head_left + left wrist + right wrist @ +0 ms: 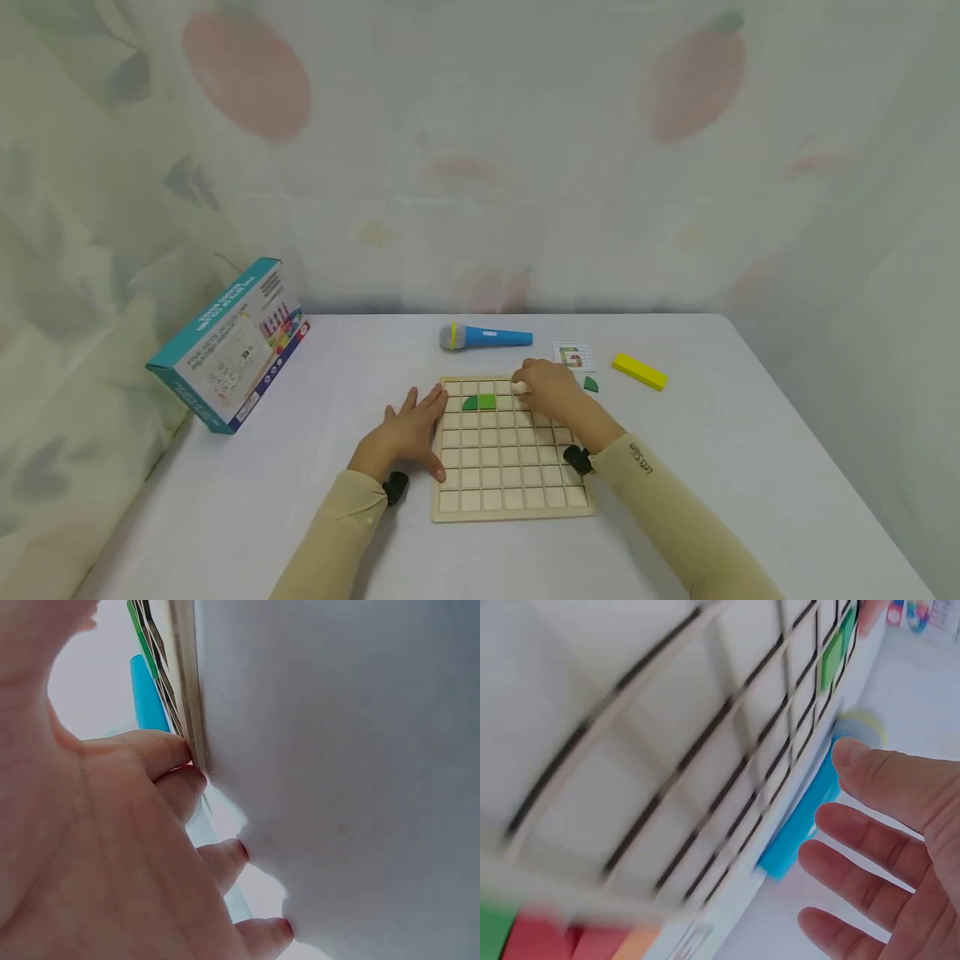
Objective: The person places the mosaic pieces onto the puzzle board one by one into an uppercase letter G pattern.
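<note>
- Grid board (513,516) lies flat on the worktop (738,417), before the person, between both hands.
- Placed so far: a dark green quarter-round (471,403) and a lighter green square (487,402), neighbouring cells, second row from the far edge. No other piece shows on the cells in sight; the right hand hides a few.
- Left over: a loose quarter-round (591,384), on the worktop just off the board's far right corner, near the pattern card (574,357). Card's figure has more colours and parts than the two placed; judged an early stage.
- Left hand (405,433): fingers spread wide, fingertips at the board's left edge and on the worktop, holding nothing; seems to steady the board.
- Right hand (555,392): over the far right corner, thumb and fingers apart, nothing seen between them. Contact with the board: cannot tell.
- Edges: blue microphone (495,337) lies just beyond the far edge, the tightest side. Yellow block (640,372) right of the card.
- Room: generous on the near side and to the right past the block; wide gap leftward to the box (232,346). Right forearm crosses the board's right edge, likely cramping work there.
</note>
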Action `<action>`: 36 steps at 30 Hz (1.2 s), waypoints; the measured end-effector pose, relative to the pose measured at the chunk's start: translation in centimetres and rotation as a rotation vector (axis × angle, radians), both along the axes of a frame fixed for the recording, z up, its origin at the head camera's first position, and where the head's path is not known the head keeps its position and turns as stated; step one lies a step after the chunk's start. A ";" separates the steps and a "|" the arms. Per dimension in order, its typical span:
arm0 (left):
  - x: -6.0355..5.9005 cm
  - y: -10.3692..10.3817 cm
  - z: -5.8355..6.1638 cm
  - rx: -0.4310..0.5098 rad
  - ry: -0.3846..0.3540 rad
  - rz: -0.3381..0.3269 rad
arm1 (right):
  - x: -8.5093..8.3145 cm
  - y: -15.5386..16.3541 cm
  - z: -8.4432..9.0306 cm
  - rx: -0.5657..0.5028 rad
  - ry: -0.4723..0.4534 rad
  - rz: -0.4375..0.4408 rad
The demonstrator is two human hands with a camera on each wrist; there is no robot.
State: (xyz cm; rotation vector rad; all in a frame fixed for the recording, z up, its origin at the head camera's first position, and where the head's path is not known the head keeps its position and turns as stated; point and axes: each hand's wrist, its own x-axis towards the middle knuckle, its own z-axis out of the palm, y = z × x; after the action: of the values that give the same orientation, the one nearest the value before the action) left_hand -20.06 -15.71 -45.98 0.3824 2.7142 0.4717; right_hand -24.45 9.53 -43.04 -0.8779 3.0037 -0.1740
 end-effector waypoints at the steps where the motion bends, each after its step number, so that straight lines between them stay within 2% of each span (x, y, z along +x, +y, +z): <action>1: 0.0 0.0 0.0 0.001 0.000 0.002 | 0.0 0.7 0.0 -0.010 0.006 -0.008; 9: 0.1 -0.1 0.2 0.009 -0.004 0.008 | 0.0 6.0 -0.7 -0.022 -0.012 -0.101; 15: 0.1 -0.1 0.1 0.002 0.003 -0.003 | 0.4 8.3 -1.2 -0.036 -0.061 -0.139; 22: 0.1 0.1 0.2 0.023 -0.006 -0.013 | 0.4 9.0 -2.0 -0.037 -0.088 -0.131; 30: 0.1 0.0 0.2 0.013 -0.006 -0.007 | 0.0 9.0 -2.9 -0.035 -0.078 -0.121; 36: 0.1 0.1 0.2 0.017 -0.003 -0.008 | -0.4 8.9 -2.9 -0.036 -0.045 -0.136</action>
State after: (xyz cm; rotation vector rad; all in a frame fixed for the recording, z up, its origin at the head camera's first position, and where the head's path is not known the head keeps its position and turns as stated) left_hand -19.98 -15.60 -45.80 0.3962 2.7069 0.4926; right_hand -24.83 18.45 -45.90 -0.6628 3.0271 -0.2462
